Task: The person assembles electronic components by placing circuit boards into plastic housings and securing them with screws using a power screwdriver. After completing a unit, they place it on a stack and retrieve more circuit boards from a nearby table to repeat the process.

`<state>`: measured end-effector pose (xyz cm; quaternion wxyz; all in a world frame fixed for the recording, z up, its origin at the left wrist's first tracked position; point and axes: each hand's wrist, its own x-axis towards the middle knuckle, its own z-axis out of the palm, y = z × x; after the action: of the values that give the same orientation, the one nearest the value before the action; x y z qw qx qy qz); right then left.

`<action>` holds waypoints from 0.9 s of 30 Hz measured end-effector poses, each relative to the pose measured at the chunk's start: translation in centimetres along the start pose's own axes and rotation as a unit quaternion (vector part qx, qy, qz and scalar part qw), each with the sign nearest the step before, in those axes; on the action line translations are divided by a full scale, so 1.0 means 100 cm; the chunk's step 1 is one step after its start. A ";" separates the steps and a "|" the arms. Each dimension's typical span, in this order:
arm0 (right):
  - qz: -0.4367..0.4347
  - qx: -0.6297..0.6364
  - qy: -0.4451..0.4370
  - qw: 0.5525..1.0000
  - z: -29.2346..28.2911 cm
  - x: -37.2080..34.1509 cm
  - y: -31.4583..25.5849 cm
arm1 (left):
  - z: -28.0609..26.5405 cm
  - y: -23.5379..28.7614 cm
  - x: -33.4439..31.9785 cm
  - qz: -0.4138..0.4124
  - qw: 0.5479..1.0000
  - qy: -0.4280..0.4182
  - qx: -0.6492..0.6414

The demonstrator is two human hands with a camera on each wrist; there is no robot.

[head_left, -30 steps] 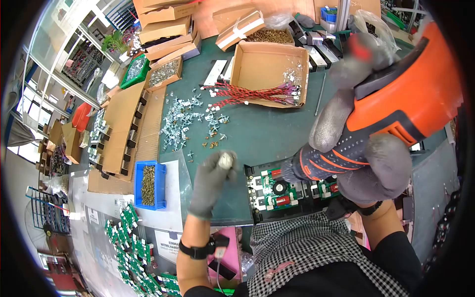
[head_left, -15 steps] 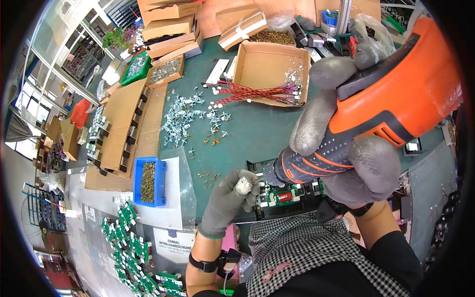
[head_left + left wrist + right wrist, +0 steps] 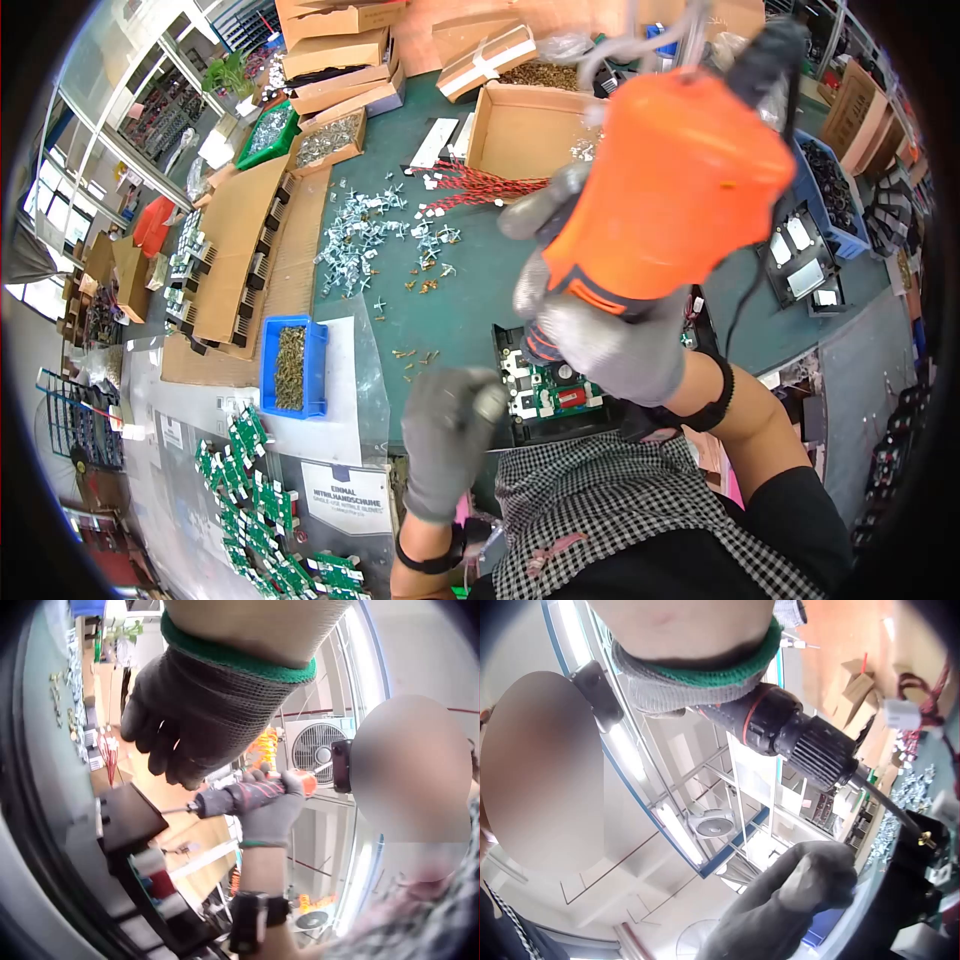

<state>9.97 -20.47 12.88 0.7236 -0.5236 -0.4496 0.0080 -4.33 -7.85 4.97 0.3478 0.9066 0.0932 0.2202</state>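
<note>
My gloved right hand (image 3: 620,350) grips an orange and black power screwdriver (image 3: 670,190), pointed down at a black housing (image 3: 555,432). Inside the housing lies a green circuit board (image 3: 545,400) with red and white parts, partly hidden by the hand. In the right wrist view the long bit (image 3: 889,804) ends in a small brass screw (image 3: 926,839) right at the black housing. My gloved left hand (image 3: 450,440) is just left of the housing, its fingers curled in. No object shows in it; its palm is hidden.
Loose brass screws (image 3: 428,358) and a heap of silvery metal pieces (image 3: 360,240) lie on the green table. A blue bin (image 3: 318,370) of screws stands left. Red-black wires (image 3: 475,190) lie across a cardboard box (image 3: 520,130). Circuit boards (image 3: 260,510) lie lower left.
The left hand first moved right to the bit over the housing, then drew back left. The screwdriver has swung from slanted to more upright, its body now nearer the middle.
</note>
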 end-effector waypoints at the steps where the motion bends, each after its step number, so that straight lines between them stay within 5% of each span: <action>1: 0.019 0.010 0.007 1.000 0.006 -0.001 0.002 | 0.001 0.007 -0.005 0.077 0.995 -0.012 0.065; 5: 0.132 0.117 0.077 0.981 0.016 -0.006 0.010 | 0.019 0.032 -0.020 0.075 0.991 -0.021 0.110; 8: 0.105 0.113 0.072 0.985 0.015 -0.006 0.022 | 0.037 0.020 -0.029 0.057 0.989 -0.036 0.133; 12: 0.200 0.203 0.143 0.948 0.024 0.005 0.008 | 0.041 0.015 -0.031 0.046 0.991 -0.033 0.119; 19: 0.041 -0.079 0.057 0.994 0.022 0.007 0.024 | 0.042 0.014 -0.031 0.039 0.993 -0.034 0.109; 23: 0.169 -0.049 0.041 0.983 0.029 0.010 0.016 | 0.041 0.014 -0.028 0.043 0.994 -0.031 0.097; 27: 0.140 -0.047 0.009 0.989 0.034 0.011 0.017 | 0.042 0.014 -0.030 0.041 0.994 -0.032 0.091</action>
<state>9.18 -16.65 12.48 0.6939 -0.6149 -0.3653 0.0830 -5.04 -12.30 2.12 0.2573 0.9441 0.0648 0.1954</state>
